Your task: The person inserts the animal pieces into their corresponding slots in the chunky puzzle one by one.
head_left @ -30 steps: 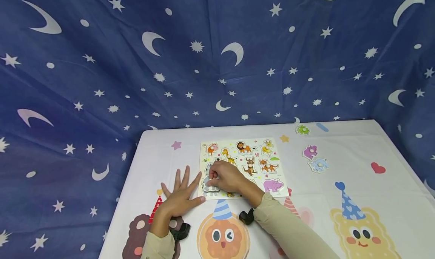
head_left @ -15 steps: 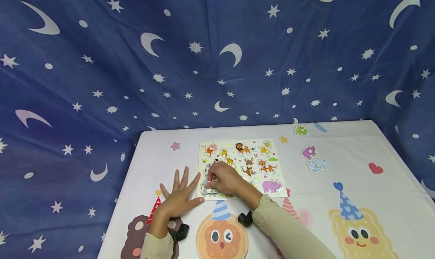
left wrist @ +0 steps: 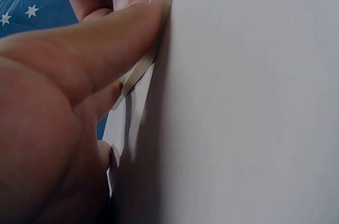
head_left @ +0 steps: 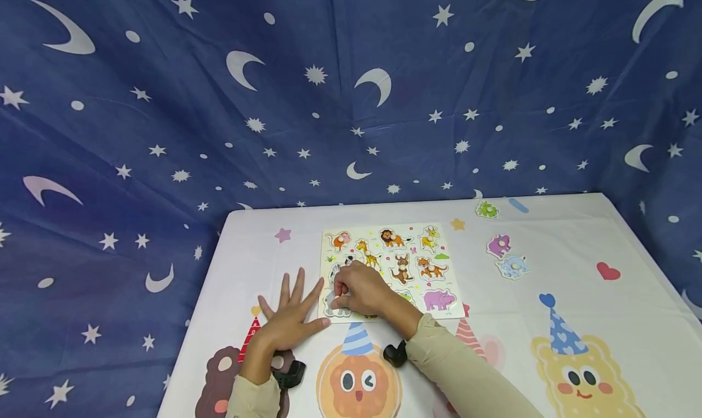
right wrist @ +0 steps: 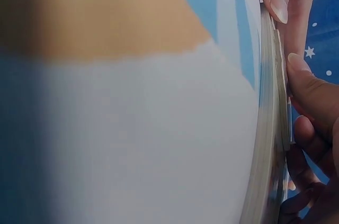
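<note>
One puzzle board point(head_left: 384, 265) lies on the table point(head_left: 548, 345), with three loose animal pieces at its 3 o'clock side: green point(head_left: 486, 209), pink point(head_left: 499, 245) and pale blue point(head_left: 514, 266). The right hand point(head_left: 362, 287) pinches a grey animal piece point(head_left: 336, 305) at the board's 7 o'clock corner. The left hand point(head_left: 287, 317) lies flat with fingers spread, its thumb against the board's edge (the left wrist view shows that contact closely). The right wrist view shows only the board's edge point(right wrist: 273, 128) and fingertips point(right wrist: 307, 86).
</note>
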`<move>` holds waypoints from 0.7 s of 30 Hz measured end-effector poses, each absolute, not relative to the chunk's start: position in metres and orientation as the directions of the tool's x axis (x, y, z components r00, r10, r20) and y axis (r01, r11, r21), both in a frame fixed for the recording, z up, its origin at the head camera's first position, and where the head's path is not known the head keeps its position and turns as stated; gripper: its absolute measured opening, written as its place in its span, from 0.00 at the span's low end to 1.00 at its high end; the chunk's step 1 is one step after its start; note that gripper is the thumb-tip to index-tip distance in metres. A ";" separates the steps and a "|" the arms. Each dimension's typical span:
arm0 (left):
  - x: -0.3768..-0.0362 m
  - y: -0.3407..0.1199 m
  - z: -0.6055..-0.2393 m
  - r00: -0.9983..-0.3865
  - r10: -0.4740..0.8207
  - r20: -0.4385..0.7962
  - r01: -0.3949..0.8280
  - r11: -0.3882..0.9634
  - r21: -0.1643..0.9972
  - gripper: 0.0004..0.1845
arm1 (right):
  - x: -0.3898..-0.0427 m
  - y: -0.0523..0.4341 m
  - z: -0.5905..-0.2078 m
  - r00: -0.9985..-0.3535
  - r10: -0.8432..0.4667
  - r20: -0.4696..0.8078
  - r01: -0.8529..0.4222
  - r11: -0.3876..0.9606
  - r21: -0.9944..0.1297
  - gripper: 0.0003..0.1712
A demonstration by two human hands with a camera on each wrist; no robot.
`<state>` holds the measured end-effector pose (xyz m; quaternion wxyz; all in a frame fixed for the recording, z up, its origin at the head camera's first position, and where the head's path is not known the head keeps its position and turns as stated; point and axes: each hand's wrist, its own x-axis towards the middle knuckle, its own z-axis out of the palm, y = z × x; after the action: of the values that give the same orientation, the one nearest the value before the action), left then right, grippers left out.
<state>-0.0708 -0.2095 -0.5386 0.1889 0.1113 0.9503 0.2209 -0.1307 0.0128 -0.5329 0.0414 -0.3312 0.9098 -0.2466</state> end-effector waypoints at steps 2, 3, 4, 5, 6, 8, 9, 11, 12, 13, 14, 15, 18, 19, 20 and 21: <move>-0.071 -0.209 -0.538 -0.903 0.295 -0.313 0.127 0.879 0.460 0.46 | -0.131 0.012 -0.532 -0.776 -0.626 0.081 -0.581 0.659 -0.478 0.17; -0.071 -0.209 -0.538 -0.903 0.295 -0.313 0.128 0.879 0.459 0.46 | -0.131 0.012 -0.532 -0.775 -0.627 0.076 -0.581 0.660 -0.477 0.17; -0.071 -0.209 -0.538 -0.903 0.295 -0.313 0.127 0.879 0.460 0.46 | -0.131 0.012 -0.532 -0.775 -0.628 0.073 -0.580 0.660 -0.478 0.17; -0.071 -0.209 -0.538 -0.902 0.295 -0.314 0.127 0.879 0.460 0.46 | -0.131 0.012 -0.532 -0.775 -0.629 0.070 -0.579 0.661 -0.477 0.17; -0.071 -0.209 -0.538 -0.902 0.295 -0.315 0.127 0.879 0.459 0.46 | -0.131 0.012 -0.531 -0.774 -0.629 0.068 -0.580 0.661 -0.476 0.17; -0.071 -0.209 -0.538 -0.902 0.296 -0.314 0.128 0.879 0.460 0.46 | -0.131 0.011 -0.531 -0.773 -0.630 0.066 -0.581 0.663 -0.473 0.17; -0.071 -0.210 -0.538 -0.902 0.296 -0.314 0.129 0.879 0.458 0.46 | -0.131 0.011 -0.532 -0.773 -0.631 0.066 -0.582 0.663 -0.471 0.17; -0.071 -0.210 -0.538 -0.901 0.297 -0.317 0.130 0.881 0.456 0.46 | -0.131 0.010 -0.532 -0.771 -0.634 0.067 -0.586 0.664 -0.466 0.17; -0.071 -0.210 -0.538 -0.900 0.298 -0.318 0.130 0.880 0.456 0.46 | -0.131 0.010 -0.532 -0.770 -0.634 0.065 -0.587 0.665 -0.462 0.17; -0.071 -0.210 -0.538 -0.900 0.299 -0.317 0.131 0.880 0.458 0.46 | -0.131 0.010 -0.533 -0.770 -0.635 0.063 -0.588 0.666 -0.459 0.17; -0.071 -0.210 -0.538 -0.901 0.298 -0.316 0.130 0.879 0.458 0.46 | -0.132 0.010 -0.533 -0.769 -0.636 0.062 -0.589 0.667 -0.457 0.17; -0.071 -0.210 -0.538 -0.900 0.298 -0.318 0.130 0.880 0.457 0.46 | -0.132 0.010 -0.533 -0.769 -0.637 0.061 -0.589 0.668 -0.454 0.17; -0.071 -0.210 -0.538 -0.900 0.298 -0.317 0.128 0.879 0.460 0.46 | -0.132 0.010 -0.533 -0.769 -0.637 0.055 -0.589 0.673 -0.447 0.17; -0.071 -0.210 -0.538 -0.900 0.298 -0.317 0.128 0.879 0.460 0.46 | -0.132 0.009 -0.533 -0.770 -0.636 0.053 -0.588 0.675 -0.446 0.17; -0.071 -0.210 -0.538 -0.900 0.298 -0.318 0.129 0.879 0.459 0.46 | -0.132 0.009 -0.534 -0.770 -0.636 0.050 -0.587 0.677 -0.445 0.17; -0.071 -0.210 -0.538 -0.899 0.299 -0.320 0.129 0.879 0.460 0.46 | -0.132 0.009 -0.534 -0.771 -0.635 0.047 -0.585 0.679 -0.443 0.17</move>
<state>-0.0713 -0.2097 -0.5382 0.1944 0.1129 0.9495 0.2189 -0.1320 0.0094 -0.5338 0.0555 -0.3336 0.9145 -0.2220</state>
